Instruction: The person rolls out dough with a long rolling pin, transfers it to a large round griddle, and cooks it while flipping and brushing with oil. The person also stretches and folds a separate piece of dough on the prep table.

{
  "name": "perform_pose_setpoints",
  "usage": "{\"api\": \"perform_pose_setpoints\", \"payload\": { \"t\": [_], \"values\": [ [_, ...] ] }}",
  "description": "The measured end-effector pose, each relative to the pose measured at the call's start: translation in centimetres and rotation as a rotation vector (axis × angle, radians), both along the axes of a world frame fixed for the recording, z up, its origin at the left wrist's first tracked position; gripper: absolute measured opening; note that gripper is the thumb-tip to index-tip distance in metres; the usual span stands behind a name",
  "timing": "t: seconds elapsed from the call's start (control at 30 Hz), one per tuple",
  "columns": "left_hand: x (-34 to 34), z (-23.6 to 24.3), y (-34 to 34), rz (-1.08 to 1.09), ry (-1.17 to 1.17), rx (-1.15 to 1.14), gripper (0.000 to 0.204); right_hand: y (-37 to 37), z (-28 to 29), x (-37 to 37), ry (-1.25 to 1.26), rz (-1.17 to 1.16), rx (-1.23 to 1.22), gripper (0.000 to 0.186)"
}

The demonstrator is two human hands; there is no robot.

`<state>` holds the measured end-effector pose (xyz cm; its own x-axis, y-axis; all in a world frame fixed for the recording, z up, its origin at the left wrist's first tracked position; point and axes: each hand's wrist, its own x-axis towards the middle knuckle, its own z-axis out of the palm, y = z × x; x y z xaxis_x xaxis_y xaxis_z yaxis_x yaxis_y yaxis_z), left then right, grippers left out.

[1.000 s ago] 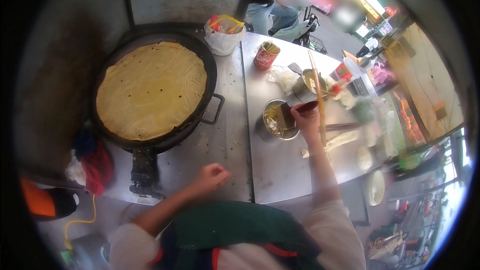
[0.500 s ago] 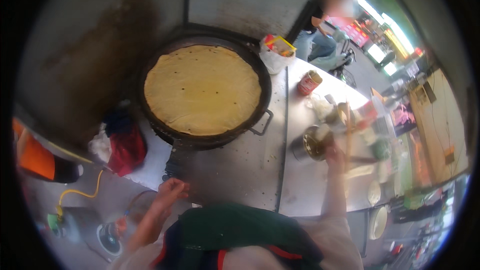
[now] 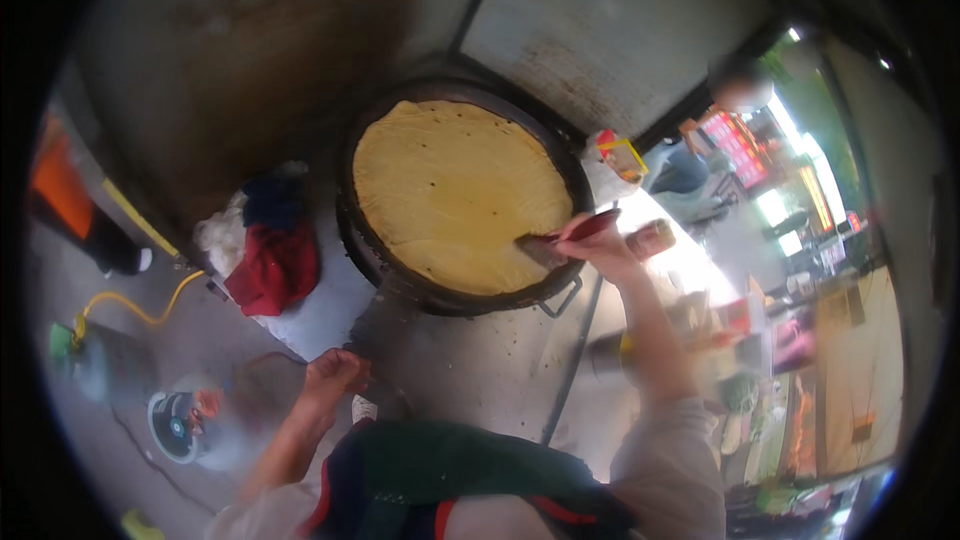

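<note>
A large round flatbread (image 3: 450, 190), pale yellow with a few small dark specks, covers most of a wide black pan (image 3: 430, 297). My right hand (image 3: 597, 242) is closed around a brush (image 3: 541, 249) with a dark red handle. Its dark bristles touch the flatbread near the right rim of the pan, beside the loop handle (image 3: 560, 297). Low on the left, my left hand (image 3: 338, 375) is curled closed by the near edge of the worktop; whatever it may hold is hidden. A metal pot (image 3: 606, 354) stands partly behind my right forearm.
Dark red cloth (image 3: 272, 268) lies left of the pan. A white bag (image 3: 610, 170) and a red tin (image 3: 650, 238) stand to the right. Metal walls (image 3: 300, 60) rise behind. A gas cylinder (image 3: 200, 430) and yellow hose (image 3: 150, 317) are at lower left. A person (image 3: 690, 165) sits beyond.
My right hand has gone from the metal pot up and left to the pan, bringing the brush onto the flatbread. My left hand stays low and closed. The whole view has shifted.
</note>
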<state>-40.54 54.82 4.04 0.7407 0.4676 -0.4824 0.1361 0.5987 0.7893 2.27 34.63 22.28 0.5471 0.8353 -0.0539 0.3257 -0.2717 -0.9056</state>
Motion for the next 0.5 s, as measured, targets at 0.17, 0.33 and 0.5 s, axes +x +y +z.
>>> {"api": "perform_pose_setpoints", "payload": {
  "t": [0.17,0.33,0.5],
  "values": [
    [-2.6,0.4,0.5,0.165,0.016,0.044,0.01,7.6,-0.9,3.0,-0.057,0.439,-0.206,0.013],
    [-5.6,-0.1,-0.5,0.37,0.187,0.003,0.008,14.7,-4.4,9.9,-0.047,0.197,-0.066,0.016],
    [-6.6,-0.1,-1.5,0.498,0.234,-0.051,0.006,18.2,-6.6,18.9,-0.24,0.009,0.09,0.014]
  ]
}}
